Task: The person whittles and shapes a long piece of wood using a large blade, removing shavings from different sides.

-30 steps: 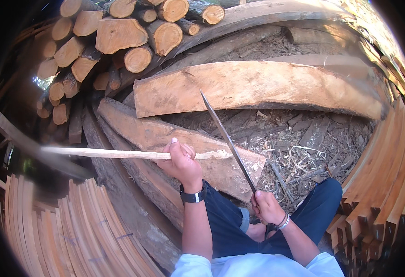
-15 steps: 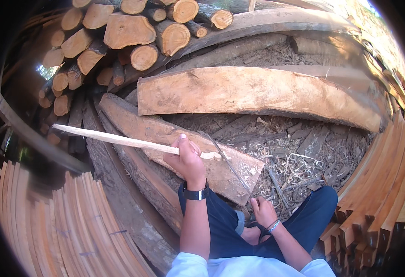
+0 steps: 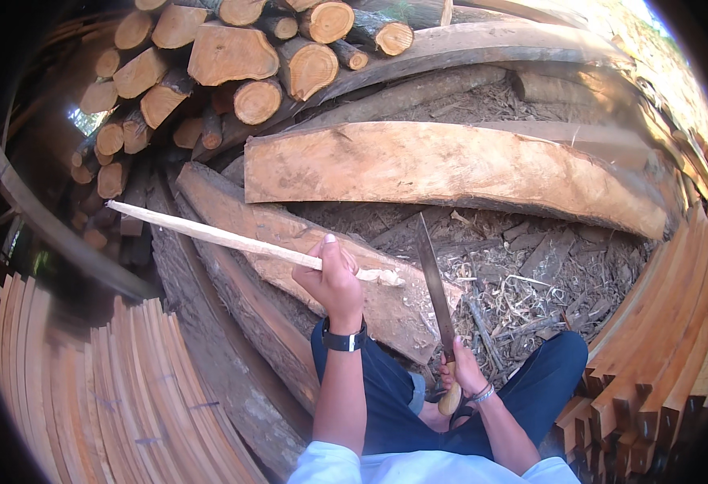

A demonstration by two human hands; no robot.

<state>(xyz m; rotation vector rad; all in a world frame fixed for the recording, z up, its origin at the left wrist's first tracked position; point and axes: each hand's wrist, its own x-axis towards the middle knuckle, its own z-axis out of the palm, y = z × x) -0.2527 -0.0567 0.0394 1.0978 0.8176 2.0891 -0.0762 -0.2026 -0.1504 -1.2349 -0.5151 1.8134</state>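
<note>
My left hand is closed around a long, pale, peeled wooden stick close to its right end. The stick's thin end points up to the left, and its thicker, notched end sticks out past my fingers over a flat wooden slab. In my right hand is the wooden handle of a machete, low between my knees. Its dark blade rises up and slightly left, its flat side showing, apart from the stick's notched end.
Shavings and bark litter the ground right of the slab. Beyond lies a broad curved plank. Cut logs are piled at the far left. Sawn boards stand stacked at the left and right.
The machete has swung away from the stick's end and turned, so its blade now shows broad instead of edge-on. My left hand still grips the stick, with little movement.
</note>
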